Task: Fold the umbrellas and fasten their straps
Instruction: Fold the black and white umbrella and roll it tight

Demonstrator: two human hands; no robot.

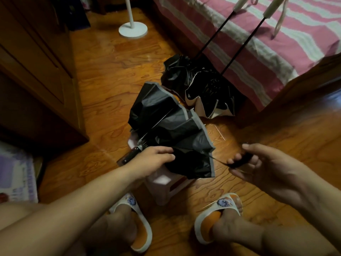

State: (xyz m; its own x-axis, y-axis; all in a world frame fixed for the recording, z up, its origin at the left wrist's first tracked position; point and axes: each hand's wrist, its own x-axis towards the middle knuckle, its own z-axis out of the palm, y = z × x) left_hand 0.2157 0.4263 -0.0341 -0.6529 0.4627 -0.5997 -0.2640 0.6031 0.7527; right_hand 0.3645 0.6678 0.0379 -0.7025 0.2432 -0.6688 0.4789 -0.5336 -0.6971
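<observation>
Two slippers nearest, white with orange insoles: left slipper (137, 226) at 7 o'clock, right slipper (212, 217) at 5 o'clock, a foot in each. Wooden floor (110, 85) throughout.

Between the feet, at centre: one small pale stool (162, 183), carrying one black umbrella with grey trim (171, 126), canopy loose and crumpled, spreading toward 12 o'clock. Its dark handle (132, 155) pokes out at 9 o'clock of the stool.

Two hands. Left hand (153, 157) gripping the canopy near the handle end, fingers curled into the fabric. Right hand (258, 163) at 3 o'clock, pinching one thin black strap (238, 162), pulled taut from the canopy edge.

Farther, 1 o'clock: two more umbrellas, unfolded, canopies down on the floor, touching each other. Black umbrella (177, 71) behind; black umbrella with white edge (210, 97) in front. Both shafts slant up onto the pink-and-white striped bed (258, 39), cream handles resting there.

Far, 11 o'clock: one white round stand base (133, 29). At 9 o'clock: one wooden cabinet (33, 71).
</observation>
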